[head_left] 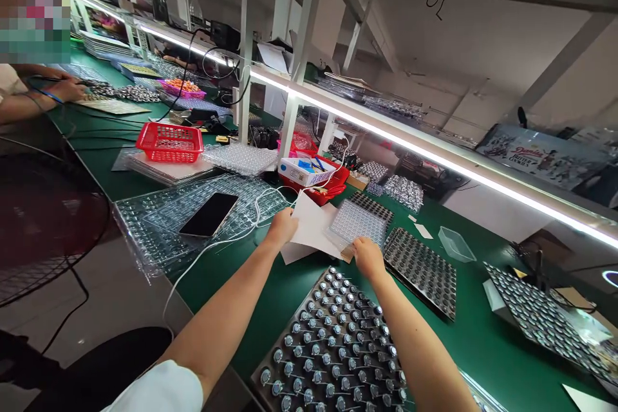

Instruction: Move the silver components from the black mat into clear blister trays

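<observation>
Bench (pixel 468 328), green and long, ran across the view under a lit lamp (pixel 386 132). A dark front tray (pixel 287 354) lay on its near side, turned at a slant. Clear sheets (pixel 140 219) overlapped in a spread at the left, and a second dark tray (pixel 419 290) lay farther off at the right. Beyond the sheets, a red basket (pixel 168 154) sat on a flat pile.

Past the front tray, near the middle of the bench, was a clear tray (pixel 360 222) with a grid of cells; the card (pixel 311 225), white and tilted, stood against its left side. The phone (pixel 209 214) lay on the sheets, its dark screen up.

The left hand (pixel 284 226) had its fingers clamped on the left edge of the card. The right hand (pixel 369 256) was at the near edge of the clear tray, by the card's right corner; whether its fingers had closed on either I could not tell. Smallest were the round parts (pixel 327 358), standing in rows on the front tray.
</observation>
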`<state>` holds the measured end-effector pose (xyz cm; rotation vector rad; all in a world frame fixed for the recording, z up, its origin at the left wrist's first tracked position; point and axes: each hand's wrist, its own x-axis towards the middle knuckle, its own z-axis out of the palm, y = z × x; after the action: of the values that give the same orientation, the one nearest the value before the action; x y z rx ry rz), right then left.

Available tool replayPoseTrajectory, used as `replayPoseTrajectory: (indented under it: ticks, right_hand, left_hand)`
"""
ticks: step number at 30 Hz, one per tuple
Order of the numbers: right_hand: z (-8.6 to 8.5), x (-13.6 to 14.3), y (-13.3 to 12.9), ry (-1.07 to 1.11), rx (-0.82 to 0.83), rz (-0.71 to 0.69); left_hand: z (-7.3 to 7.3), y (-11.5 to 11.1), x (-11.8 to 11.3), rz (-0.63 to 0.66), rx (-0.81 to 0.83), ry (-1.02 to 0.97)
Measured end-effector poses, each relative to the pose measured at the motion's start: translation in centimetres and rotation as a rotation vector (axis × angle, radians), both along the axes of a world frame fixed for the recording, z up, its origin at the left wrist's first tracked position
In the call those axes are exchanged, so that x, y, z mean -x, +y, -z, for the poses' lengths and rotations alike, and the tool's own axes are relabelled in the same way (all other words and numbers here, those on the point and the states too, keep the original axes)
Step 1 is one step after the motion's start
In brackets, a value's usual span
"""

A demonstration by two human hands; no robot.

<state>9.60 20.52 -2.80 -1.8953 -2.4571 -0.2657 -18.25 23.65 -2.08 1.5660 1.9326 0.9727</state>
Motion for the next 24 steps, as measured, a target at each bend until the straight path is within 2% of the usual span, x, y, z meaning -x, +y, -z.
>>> replayPoseTrajectory:
  ticks: [3, 6, 10, 15, 20, 24]
  right_hand:
    - [-0.2, -0.2, -0.2, 0.051, 0.017, 0.008]
    - [-0.3, -0.2, -0.5, 0.135, 0.029, 0.028]
    - [-0.8, 0.4, -1.1, 0.315, 0.023, 0.077]
    - [-2.0, 2.0, -2.3, 0.636, 0.109, 0.131]
    - [-2.8, 4.2, -4.7, 0.993, 0.397, 0.177]
    - [-3.0, 5.5, -6.4, 1.224, 0.543, 0.223]
  left_hand:
    - [-1.5, -0.1, 1.2, 0.012, 0.015, -0.011]
    - [-2.3, -0.2, 2.8, 0.028, 0.038, -0.018]
    - [-2.4, -1.4, 4.9, 0.048, 0.059, -0.022]
    - [-1.8, -5.2, 7.1, 0.051, 0.056, -0.093]
    - [-1.5, -9.8, 6.9, 0.037, -0.004, -0.25]
    - [-2.5, -11.3, 5.8, -0.03, -0.085, -0.109]
